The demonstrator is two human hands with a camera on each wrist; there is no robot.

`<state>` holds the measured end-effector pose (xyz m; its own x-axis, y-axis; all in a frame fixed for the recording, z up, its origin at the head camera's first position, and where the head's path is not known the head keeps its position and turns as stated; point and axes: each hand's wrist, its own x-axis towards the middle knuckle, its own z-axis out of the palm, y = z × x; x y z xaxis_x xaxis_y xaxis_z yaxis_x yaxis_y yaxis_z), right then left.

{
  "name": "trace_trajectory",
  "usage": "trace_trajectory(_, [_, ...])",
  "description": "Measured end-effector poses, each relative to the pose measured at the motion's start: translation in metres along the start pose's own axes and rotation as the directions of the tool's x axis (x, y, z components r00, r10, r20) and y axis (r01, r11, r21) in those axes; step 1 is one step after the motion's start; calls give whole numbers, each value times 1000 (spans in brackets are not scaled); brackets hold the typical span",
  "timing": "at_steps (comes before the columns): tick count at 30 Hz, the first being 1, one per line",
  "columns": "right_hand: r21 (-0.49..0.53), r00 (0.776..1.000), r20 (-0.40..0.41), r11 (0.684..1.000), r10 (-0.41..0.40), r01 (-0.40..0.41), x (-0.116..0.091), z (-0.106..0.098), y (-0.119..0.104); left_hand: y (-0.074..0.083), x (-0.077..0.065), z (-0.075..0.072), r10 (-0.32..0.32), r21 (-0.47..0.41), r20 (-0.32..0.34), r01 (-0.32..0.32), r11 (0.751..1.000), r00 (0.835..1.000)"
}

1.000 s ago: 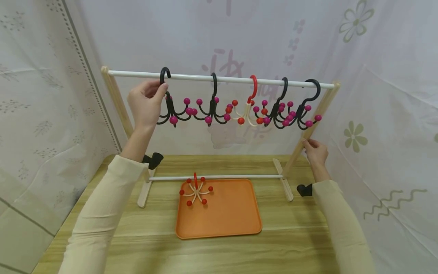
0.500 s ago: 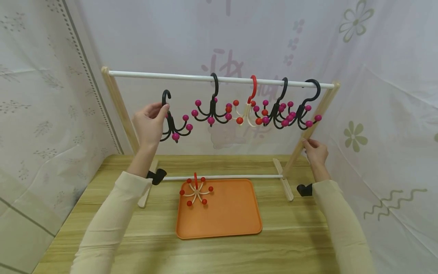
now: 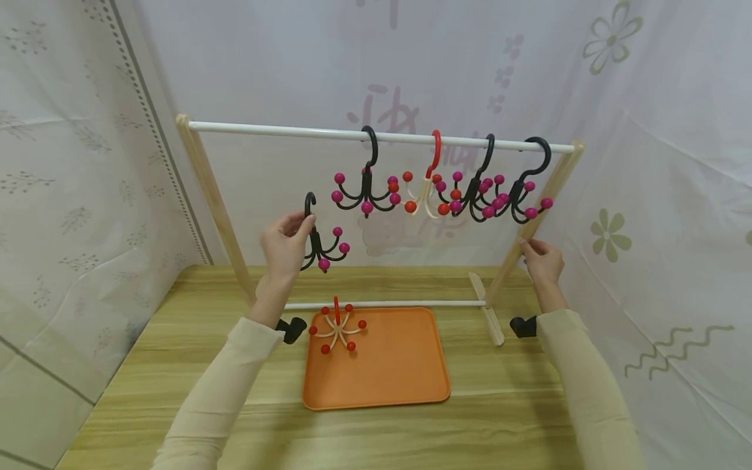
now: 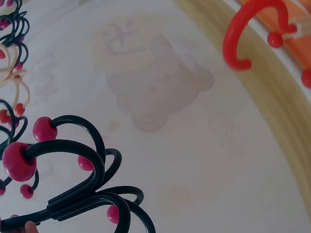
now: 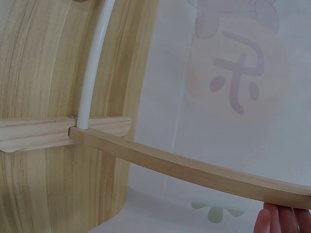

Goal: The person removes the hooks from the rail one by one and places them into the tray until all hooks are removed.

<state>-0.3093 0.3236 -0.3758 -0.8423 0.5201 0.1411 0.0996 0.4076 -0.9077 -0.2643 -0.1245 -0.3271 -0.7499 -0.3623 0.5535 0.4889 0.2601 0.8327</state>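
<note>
My left hand (image 3: 284,245) pinches a black multi-arm hook hanger (image 3: 316,243) with magenta ball tips by its neck, below the rack's top bar. In the left wrist view the same black hanger (image 4: 77,199) fills the lower left, with fingertips at its stem. My right hand (image 3: 542,264) grips the wooden right post (image 3: 510,261) of the rack; the right wrist view shows fingers (image 5: 286,218) against that post. On the orange tray (image 3: 393,365) stands a cream hanger (image 3: 337,329) with a red hook and red balls.
From the white top bar (image 3: 264,129) hang several more hangers: black ones such as the leftmost hanger (image 3: 367,179), and one cream hanger (image 3: 426,189) with a red hook. A white lower bar (image 3: 405,303) runs just behind the tray. Printed curtains surround the wooden table (image 3: 176,346).
My left hand has lifted the black hanger off the left part of the top bar and brought it down and to the right. The right hand stays on the post.
</note>
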Motion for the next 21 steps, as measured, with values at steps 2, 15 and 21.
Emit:
trace_trajectory(2, [-5, 1000, 7, 1000, 5, -4, 0, 0, 0, -3, -6, 4, -16, -1, 9, 16, 1000, 1000])
trace_trajectory(15, [-6, 1000, 4, 1000, -14, 14, 1, 0, 1, -19, -44, 32, -57, -70, 88, 63, 996, 994])
trace_trajectory(21, [-8, 1000, 11, 1000, -17, 17, 1, -1, 1, -23, -64, 46, -82, -102, 135, 96, 990, 987])
